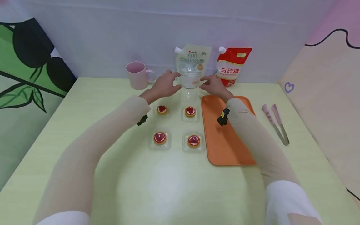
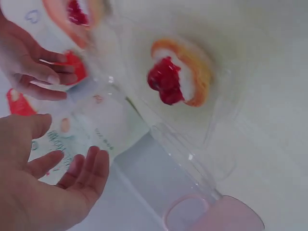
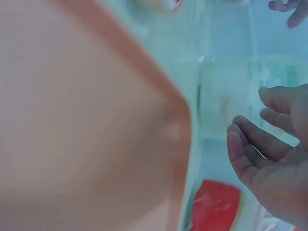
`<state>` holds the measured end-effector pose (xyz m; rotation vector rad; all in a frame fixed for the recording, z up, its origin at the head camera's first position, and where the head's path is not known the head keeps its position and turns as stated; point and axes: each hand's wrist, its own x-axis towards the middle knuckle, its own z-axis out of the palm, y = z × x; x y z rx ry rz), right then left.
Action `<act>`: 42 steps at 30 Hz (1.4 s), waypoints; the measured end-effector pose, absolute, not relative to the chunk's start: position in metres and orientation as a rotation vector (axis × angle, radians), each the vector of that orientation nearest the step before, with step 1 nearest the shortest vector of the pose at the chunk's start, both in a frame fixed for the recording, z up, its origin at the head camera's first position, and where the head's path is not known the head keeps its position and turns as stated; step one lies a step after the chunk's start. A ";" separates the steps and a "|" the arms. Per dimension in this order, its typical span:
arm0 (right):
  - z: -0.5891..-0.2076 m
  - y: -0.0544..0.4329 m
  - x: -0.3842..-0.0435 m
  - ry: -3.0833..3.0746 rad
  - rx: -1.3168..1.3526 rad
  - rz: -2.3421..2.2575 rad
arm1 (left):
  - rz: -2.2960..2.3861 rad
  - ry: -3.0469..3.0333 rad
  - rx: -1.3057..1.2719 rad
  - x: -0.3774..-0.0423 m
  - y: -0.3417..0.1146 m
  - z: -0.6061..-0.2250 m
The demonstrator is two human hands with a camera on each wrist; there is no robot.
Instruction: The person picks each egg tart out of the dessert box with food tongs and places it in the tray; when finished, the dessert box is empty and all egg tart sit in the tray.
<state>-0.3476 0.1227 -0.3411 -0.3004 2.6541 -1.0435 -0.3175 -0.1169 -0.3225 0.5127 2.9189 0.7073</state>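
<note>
A pale sugar pouch (image 1: 194, 64) with a white spout cap stands upright at the back of the table. My left hand (image 1: 166, 84) is at its left side, the fingers loosely bent and spread. On the other side my right hand (image 1: 215, 86) reaches toward the pouch's lower right edge with relaxed fingers. Neither hand grips anything; in the left wrist view the left hand (image 2: 62, 178) has bare space between thumb and fingers. The right wrist view likewise shows the right hand (image 3: 274, 149) curved loosely near the pouch (image 3: 231, 96). Whether any fingertip touches it I cannot tell.
A red sugar pouch (image 1: 230, 67) stands right of the pale one, a pink mug (image 1: 137, 76) left. Several berry tarts (image 1: 160, 137) sit in clear plastic boxes (image 1: 184, 147). An orange tray (image 1: 222, 147) lies under my right forearm, with pink-handled tongs (image 1: 278, 125) beyond.
</note>
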 end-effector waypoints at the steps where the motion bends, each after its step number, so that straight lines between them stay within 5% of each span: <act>1: -0.339 0.122 -0.346 2.665 -0.328 -1.055 | 0.777 2.922 0.539 -0.312 -0.121 -0.320; 10: -0.317 0.106 -0.306 2.634 -0.563 -1.175 | 1.302 2.782 0.601 -0.252 -0.171 -0.327; 18: -0.315 0.084 -0.264 2.543 -0.779 -1.161 | 1.317 2.593 0.665 -0.213 -0.214 -0.354; 42: -0.337 0.013 -0.180 2.449 -1.152 -0.524 | 1.020 2.476 0.692 -0.173 -0.233 -0.387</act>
